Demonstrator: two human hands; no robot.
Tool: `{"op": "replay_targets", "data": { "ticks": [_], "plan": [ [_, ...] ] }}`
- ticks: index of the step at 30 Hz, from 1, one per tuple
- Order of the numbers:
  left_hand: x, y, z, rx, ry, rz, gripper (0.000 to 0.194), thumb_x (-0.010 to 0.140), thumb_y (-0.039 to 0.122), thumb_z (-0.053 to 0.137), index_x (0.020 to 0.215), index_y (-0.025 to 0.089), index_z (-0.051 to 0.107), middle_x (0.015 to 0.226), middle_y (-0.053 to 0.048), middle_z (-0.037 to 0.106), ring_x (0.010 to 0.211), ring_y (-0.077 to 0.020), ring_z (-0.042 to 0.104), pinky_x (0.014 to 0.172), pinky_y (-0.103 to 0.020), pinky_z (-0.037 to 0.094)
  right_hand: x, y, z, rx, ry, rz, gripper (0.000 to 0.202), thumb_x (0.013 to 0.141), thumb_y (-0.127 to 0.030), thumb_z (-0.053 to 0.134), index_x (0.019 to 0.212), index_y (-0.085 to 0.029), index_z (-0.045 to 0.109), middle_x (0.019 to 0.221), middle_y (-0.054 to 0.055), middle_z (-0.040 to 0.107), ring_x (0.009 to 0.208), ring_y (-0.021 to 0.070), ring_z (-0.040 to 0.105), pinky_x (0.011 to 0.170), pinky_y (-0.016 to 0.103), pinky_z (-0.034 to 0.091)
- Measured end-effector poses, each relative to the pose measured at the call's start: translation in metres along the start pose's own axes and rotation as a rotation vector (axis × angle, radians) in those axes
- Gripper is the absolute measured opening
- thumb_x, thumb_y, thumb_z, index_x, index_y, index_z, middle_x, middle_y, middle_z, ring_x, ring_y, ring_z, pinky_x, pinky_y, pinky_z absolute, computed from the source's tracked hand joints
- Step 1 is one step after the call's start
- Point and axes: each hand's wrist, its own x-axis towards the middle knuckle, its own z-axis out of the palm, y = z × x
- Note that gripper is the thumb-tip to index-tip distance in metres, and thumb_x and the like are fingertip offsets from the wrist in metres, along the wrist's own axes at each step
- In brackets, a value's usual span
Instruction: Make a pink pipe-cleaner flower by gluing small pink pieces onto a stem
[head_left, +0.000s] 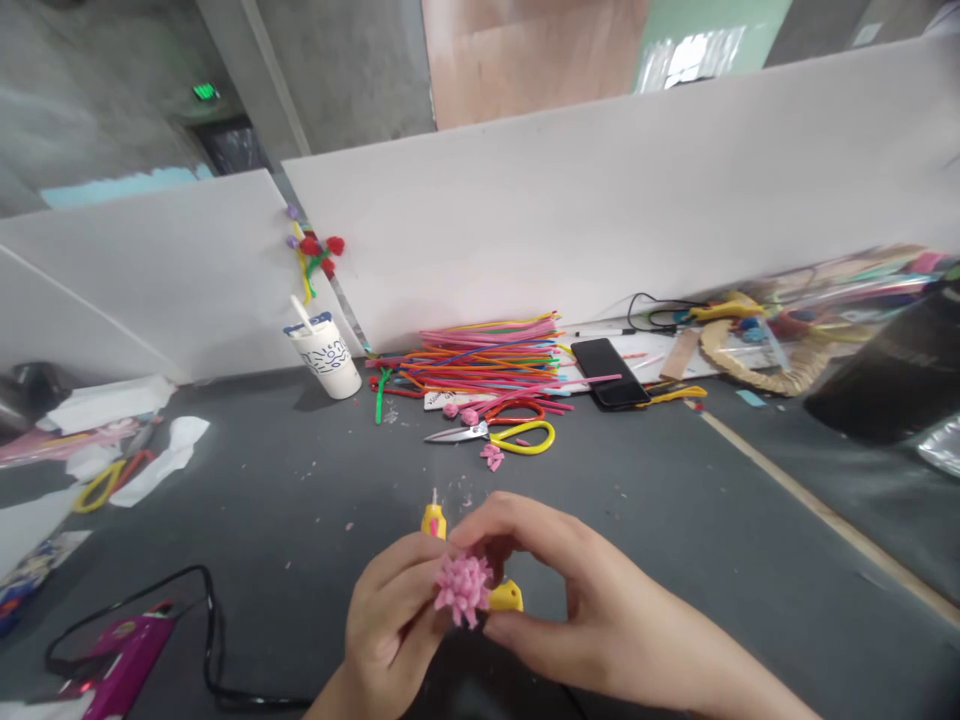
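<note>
A pink flower of short fuzzy pipe-cleaner pieces [463, 590] faces up between my hands, low in the middle of the view. My left hand [397, 610] is closed around its underside; its stem is hidden. My right hand [577, 590] curves around the flower's right side, thumb and index finger apart, with the fingertips close to the petals. Whether they touch is hard to tell. Beneath both hands lies a yellow glue gun [433, 521], its nozzle pointing away and its middle covered. Ahead are scissors [517, 435] with red and yellow handles, and small cut pink pieces [492, 457].
Many coloured pipe cleaners [487, 355] lie by the white partition [570, 220], beside a phone [609, 373]. A white cup [328, 360] stands left of them. At lower left sits a magenta power strip [129, 665] with a black cord [212, 620]. A dark cylinder [889, 365] is at right.
</note>
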Motion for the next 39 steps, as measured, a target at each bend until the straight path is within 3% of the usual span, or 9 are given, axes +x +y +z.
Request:
{"op": "replay_targets", "data": {
  "ticks": [5,11,16,20,23,26,29,33,39],
  "plan": [
    [-0.002,-0.002,-0.001,0.007,0.066,0.075,0.013,0.092,0.014,0.055,0.097,0.017,0.066,0.080,-0.007,0.071,0.073,-0.0164,0.069,0.063,-0.025,0.059,-0.001,-0.001,0.002,0.021,0.025,-0.002,0.040,0.073,0.003,0.061,0.107,-0.017,0.060,0.098,0.000,0.063,0.088,0.0115,0.059,0.081,0.021,0.049],
    [-0.010,-0.007,0.000,0.017,0.034,0.040,0.020,0.096,0.025,0.050,0.102,0.016,0.067,0.087,-0.010,0.074,0.077,-0.0198,0.070,0.062,-0.028,0.058,-0.003,-0.002,0.004,-0.024,0.028,-0.053,0.030,0.079,0.000,0.059,0.104,-0.017,0.062,0.094,0.001,0.065,0.085,0.0110,0.060,0.079,0.020,0.049],
    [-0.011,-0.005,0.003,-0.094,0.031,-0.089,0.023,0.096,0.032,0.049,0.102,0.021,0.067,0.080,-0.006,0.073,0.069,-0.0187,0.069,0.061,-0.027,0.056,-0.005,-0.002,0.007,0.007,0.019,-0.092,0.033,0.085,-0.002,0.057,0.109,-0.024,0.062,0.097,-0.002,0.066,0.085,0.0095,0.062,0.080,0.018,0.049],
    [-0.009,0.000,0.004,-0.061,0.051,-0.172,0.023,0.097,0.030,0.046,0.102,0.026,0.069,0.076,-0.003,0.072,0.065,-0.0158,0.067,0.062,-0.023,0.053,-0.004,0.002,0.009,-0.039,0.118,-0.118,0.025,0.085,-0.003,0.059,0.099,-0.023,0.062,0.090,-0.003,0.066,0.079,0.0085,0.060,0.074,0.016,0.048],
    [-0.008,0.004,0.004,-0.057,0.028,-0.288,0.022,0.095,0.024,0.051,0.103,0.028,0.070,0.077,-0.001,0.073,0.065,-0.0147,0.066,0.062,-0.021,0.051,-0.002,0.006,0.011,-0.120,0.224,-0.150,0.019,0.085,-0.006,0.061,0.096,-0.021,0.061,0.085,-0.002,0.064,0.075,0.0093,0.058,0.070,0.017,0.047],
    [-0.008,0.010,0.008,-0.141,0.043,-0.470,0.019,0.092,0.022,0.055,0.088,0.025,0.073,0.064,0.001,0.066,0.054,-0.0122,0.060,0.053,-0.019,0.047,0.001,0.011,0.013,-0.177,0.279,-0.169,0.016,0.085,-0.009,0.063,0.096,-0.020,0.061,0.085,-0.001,0.063,0.074,0.0102,0.057,0.069,0.018,0.047],
    [-0.006,0.017,0.015,-0.313,0.149,-0.687,0.020,0.090,0.028,0.059,0.078,0.023,0.074,0.057,0.003,0.060,0.044,-0.0097,0.053,0.046,-0.018,0.043,0.004,0.015,0.015,-0.182,0.299,-0.117,0.014,0.085,-0.010,0.061,0.093,-0.021,0.061,0.083,-0.002,0.065,0.073,0.0100,0.059,0.069,0.018,0.048],
    [-0.001,0.021,0.019,-0.493,0.255,-0.878,0.014,0.081,0.034,0.070,0.084,0.022,0.075,0.062,0.000,0.066,0.045,-0.0116,0.059,0.045,-0.020,0.049,0.009,0.021,0.017,-0.147,0.314,-0.024,0.016,0.082,-0.006,0.055,0.088,-0.020,0.061,0.081,-0.001,0.068,0.075,0.0106,0.064,0.071,0.019,0.049],
    [0.006,0.014,0.014,-0.819,0.217,-1.141,0.022,0.075,0.037,0.076,0.078,0.016,0.069,0.056,0.001,0.066,0.036,-0.0092,0.056,0.035,-0.017,0.046,0.012,0.029,0.019,-0.098,0.369,0.048,0.012,0.081,-0.012,0.056,0.088,-0.019,0.062,0.081,0.000,0.068,0.075,0.0124,0.064,0.071,0.022,0.051]
  ]
}}
